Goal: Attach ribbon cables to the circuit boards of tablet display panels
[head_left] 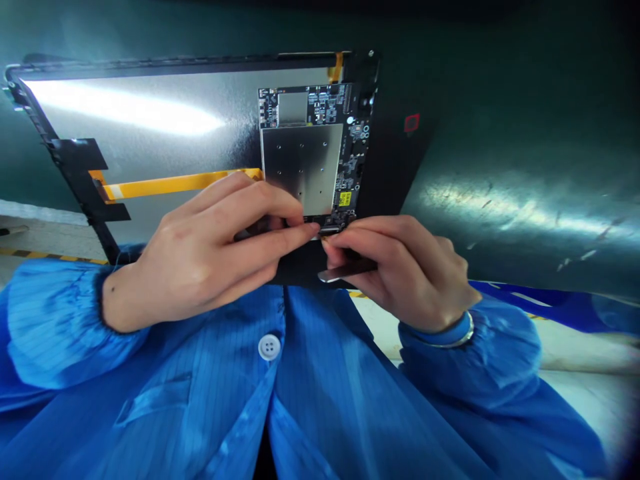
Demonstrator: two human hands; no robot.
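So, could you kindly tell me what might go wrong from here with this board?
The metal tool in the right hand sits right at the edge of the circuit board, so a slip could scratch or knock its small parts. Bare fingers on the left hand press near that same edge, which may leave marks or pass static. The yellow ribbon cable runs just beside the left hand and could get creased.

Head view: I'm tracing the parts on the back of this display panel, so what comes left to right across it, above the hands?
Black tape tabs, yellow flex cable, metal shield plate, circuit board strip, red square mark.
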